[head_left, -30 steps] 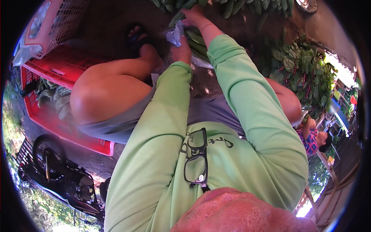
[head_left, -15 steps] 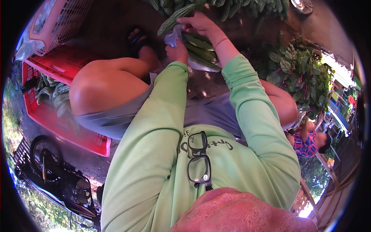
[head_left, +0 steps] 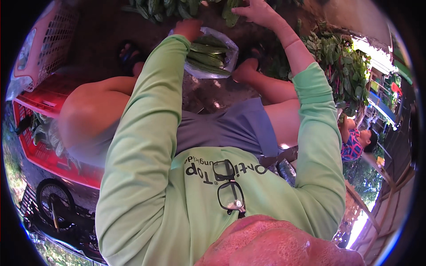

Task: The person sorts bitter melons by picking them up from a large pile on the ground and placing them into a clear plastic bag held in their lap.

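A clear plastic bag (head_left: 228,66) stands on the ground between my feet, its mouth spread wide. Several long green bitter gourds (head_left: 206,58) lie inside it. My left hand (head_left: 189,29) is closed at the bag's left rim, its fingertips partly hidden. Beyond the bag, my right hand (head_left: 259,14) reaches to the far pile with its fingers apart. Its fingertips are at a bitter gourd (head_left: 231,14); whether they touch it is unclear. More bitter gourds (head_left: 155,8) are heaped at the top edge of the view.
A red crate (head_left: 57,166) with gourds stands left, beside a pale pink basket (head_left: 46,53). Leafy greens (head_left: 344,66) are piled right, and another person (head_left: 355,142) sits beyond them. A motorcycle (head_left: 55,204) is parked at lower left.
The bitter gourd that my right hand held over the bag is out of that hand, which has moved away to the far right pile. My left hand has shifted left, and the bag's mouth is wider.
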A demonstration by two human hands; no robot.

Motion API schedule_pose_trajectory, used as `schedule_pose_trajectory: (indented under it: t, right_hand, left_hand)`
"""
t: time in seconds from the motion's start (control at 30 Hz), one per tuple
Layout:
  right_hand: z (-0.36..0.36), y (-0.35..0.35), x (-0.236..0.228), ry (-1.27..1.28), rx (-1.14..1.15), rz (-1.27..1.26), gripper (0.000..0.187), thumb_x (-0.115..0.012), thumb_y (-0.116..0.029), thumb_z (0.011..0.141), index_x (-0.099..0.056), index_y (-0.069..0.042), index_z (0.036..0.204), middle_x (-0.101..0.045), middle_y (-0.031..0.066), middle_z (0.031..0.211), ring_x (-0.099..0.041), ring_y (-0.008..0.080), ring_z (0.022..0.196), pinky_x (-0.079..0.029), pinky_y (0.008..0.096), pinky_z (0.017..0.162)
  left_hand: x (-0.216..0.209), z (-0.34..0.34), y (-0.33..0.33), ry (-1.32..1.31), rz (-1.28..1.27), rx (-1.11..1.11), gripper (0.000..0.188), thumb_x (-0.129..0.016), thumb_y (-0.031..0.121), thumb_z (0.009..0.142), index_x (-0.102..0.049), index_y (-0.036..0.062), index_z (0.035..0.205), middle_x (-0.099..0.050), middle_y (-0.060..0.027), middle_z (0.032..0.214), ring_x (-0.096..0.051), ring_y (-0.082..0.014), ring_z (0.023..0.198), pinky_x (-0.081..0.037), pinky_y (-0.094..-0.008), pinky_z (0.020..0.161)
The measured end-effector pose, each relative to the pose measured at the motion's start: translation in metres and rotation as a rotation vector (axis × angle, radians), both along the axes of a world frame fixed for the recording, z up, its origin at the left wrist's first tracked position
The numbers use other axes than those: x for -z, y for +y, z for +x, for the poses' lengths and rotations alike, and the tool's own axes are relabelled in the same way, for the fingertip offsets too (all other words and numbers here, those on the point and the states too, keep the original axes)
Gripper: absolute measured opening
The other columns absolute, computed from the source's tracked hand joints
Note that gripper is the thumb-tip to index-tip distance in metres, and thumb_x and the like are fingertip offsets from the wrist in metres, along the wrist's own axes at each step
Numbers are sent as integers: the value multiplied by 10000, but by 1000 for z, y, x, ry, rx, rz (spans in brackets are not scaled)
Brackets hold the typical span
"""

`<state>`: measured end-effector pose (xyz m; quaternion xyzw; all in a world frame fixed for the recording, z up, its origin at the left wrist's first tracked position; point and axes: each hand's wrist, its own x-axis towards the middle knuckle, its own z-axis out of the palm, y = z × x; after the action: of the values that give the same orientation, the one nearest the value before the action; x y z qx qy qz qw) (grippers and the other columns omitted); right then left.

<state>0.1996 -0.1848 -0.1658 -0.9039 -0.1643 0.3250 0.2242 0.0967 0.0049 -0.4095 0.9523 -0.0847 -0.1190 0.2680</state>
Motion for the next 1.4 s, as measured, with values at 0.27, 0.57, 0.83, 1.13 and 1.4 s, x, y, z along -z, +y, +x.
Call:
schedule_pose_trajectory:
  t: [0.27,0.57,0.83,1.13,1.4]
  right_hand:
    - [-29,24,68,-376,-346,164,476,-791,-294,902,-645,-74,1298,-730,124,1129,-719,279,964,-589,386,856]
    - [-77,23,168,-453,-704,-48,297,-675,-204,903,-630,-71,1165,-682,155,1120,-711,352,1011,-599,460,797]
    - [-58,-17,225,-337,-557,-301,221,-599,-116,872,-758,-37,1003,-724,204,1075,-746,369,932,-619,474,730]
    - [-3,-55,200,90,-161,-256,248,-565,-129,901,-771,-33,1000,-750,234,1016,-754,363,919,-623,445,748]
    - [80,-195,234,-13,428,-436,363,-667,-332,923,-769,7,1001,-762,230,968,-760,382,922,-611,477,837]
  left_hand:
    - [78,53,25,156,-52,60,354,-709,357,921,-727,77,1136,-739,-176,1168,-716,-363,1074,-553,-479,913]
    - [150,62,34,-748,465,648,286,-631,141,908,-561,222,1173,-596,44,1244,-562,-159,1135,-444,-372,974]
    - [40,53,-2,-10,-428,117,262,-614,337,990,-717,126,1106,-736,-171,1083,-698,-407,995,-547,-474,844]
    - [22,24,20,116,-411,53,244,-587,278,996,-681,76,1094,-724,-208,1052,-678,-431,1025,-527,-485,871]
    - [29,7,16,159,-231,-78,196,-598,219,925,-687,127,1073,-739,-182,1048,-683,-432,1022,-539,-522,866]
